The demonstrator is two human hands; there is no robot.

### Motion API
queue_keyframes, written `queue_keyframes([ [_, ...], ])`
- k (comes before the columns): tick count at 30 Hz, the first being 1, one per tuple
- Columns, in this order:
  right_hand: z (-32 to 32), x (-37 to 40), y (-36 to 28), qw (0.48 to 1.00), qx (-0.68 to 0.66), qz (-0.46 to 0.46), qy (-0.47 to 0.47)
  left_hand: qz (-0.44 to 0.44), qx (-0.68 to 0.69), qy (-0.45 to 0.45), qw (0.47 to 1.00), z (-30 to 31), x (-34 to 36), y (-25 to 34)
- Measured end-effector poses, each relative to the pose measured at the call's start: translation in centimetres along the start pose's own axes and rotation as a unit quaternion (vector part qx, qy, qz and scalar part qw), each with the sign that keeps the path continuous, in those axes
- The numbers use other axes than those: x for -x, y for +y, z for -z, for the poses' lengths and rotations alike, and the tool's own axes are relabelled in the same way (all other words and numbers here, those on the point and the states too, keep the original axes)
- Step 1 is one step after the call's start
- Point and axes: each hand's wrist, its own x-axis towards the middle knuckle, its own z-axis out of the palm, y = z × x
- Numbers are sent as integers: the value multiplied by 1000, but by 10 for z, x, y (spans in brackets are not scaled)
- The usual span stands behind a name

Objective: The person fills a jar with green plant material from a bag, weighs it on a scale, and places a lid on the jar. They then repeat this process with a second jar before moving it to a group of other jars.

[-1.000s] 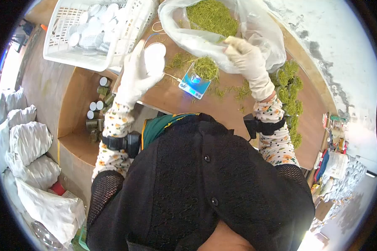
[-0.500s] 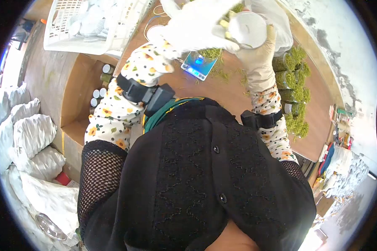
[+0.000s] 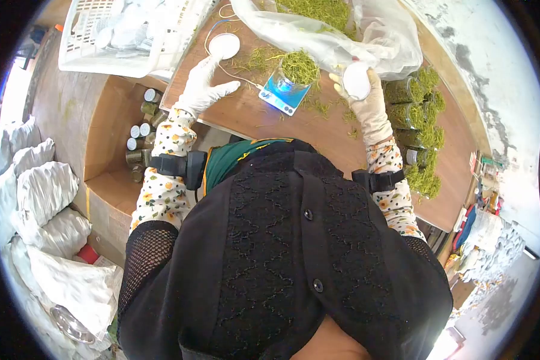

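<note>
My left hand (image 3: 201,91), in a white glove, is open at the left side of the brown table, thumb spread wide. Its fingertips reach the edge of a white round lid (image 3: 224,46) lying there. In my gloved right hand (image 3: 369,105) a second white round lid (image 3: 356,81) is held by its rim, flat face towards me. Between the hands, a clear jar heaped with green-yellow dried strands (image 3: 299,67) stands on a small blue lit scale (image 3: 284,96). Loose strands lie around the scale.
Several filled jars (image 3: 407,114) stand along the right. A clear plastic bag (image 3: 384,42) with more strands (image 3: 318,12) lies at the back. A white basket (image 3: 105,67) is at the back left. Below it, a cardboard box (image 3: 109,138) holds several lidded jars. A cable runs to the scale.
My left hand has moved left and back from beside my right hand to the lid on the table. My right hand has lowered slightly with its lid. The jar on the scale is now uncovered.
</note>
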Motion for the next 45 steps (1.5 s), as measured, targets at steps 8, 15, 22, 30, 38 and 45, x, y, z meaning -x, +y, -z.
queue_keyframes([
  [8, 33, 67, 72, 569, 807, 157, 27, 48, -54, -21, 997, -14, 35, -31],
  [15, 118, 57, 39, 643, 719, 88, 249, 77, -43, -31, 996, -20, 48, -36],
  [22, 105, 8, 15, 597, 766, -38, 237, 49, -62, -34, 996, -26, 48, -26],
  [30, 145, -19, 23, 564, 794, 115, 194, 57, -59, -10, 997, -22, 53, -23],
  [38, -12, 4, -16, 912, 376, 130, 93, 43, -44, 2, 998, -20, 41, -4],
  [45, -85, -12, 8, 815, 529, 230, -50, 11, -28, -5, 1000, -21, 31, 7],
])
